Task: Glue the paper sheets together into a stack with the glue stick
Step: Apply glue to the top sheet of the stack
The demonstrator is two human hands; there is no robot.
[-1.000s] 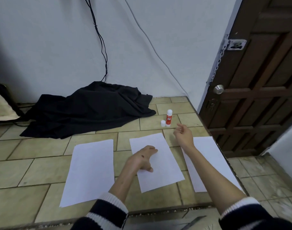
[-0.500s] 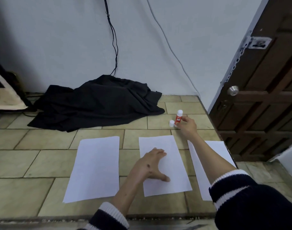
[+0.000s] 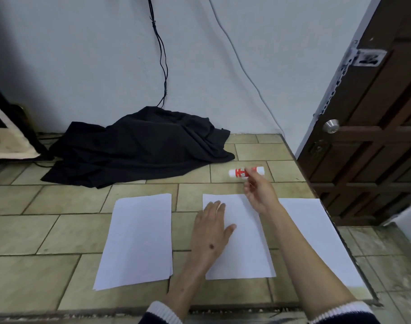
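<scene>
At 9 o'clock, on the tiled counter, a crumpled black cloth against the wall, with dark cables hanging down into it. In front of it, at 8 o'clock, the left paper sheet, flat, apparently with a second sheet's edge showing under its near corner. In the centre, the middle paper sheet, with the left hand pressed flat on its left part, fingers straight and relaxed, thumb spread out to the right. Just beyond, at 1 o'clock, the right hand raised above the far edge of that sheet, fingertips pinching the glue stick, held sideways, red label in the middle, white at both ends; cap on or off cannot be told. At 4 o'clock, the right paper sheet, partly hidden under the right forearm, near the counter edge. At 2 o'clock, a brown wooden door with a round metal knob.
</scene>
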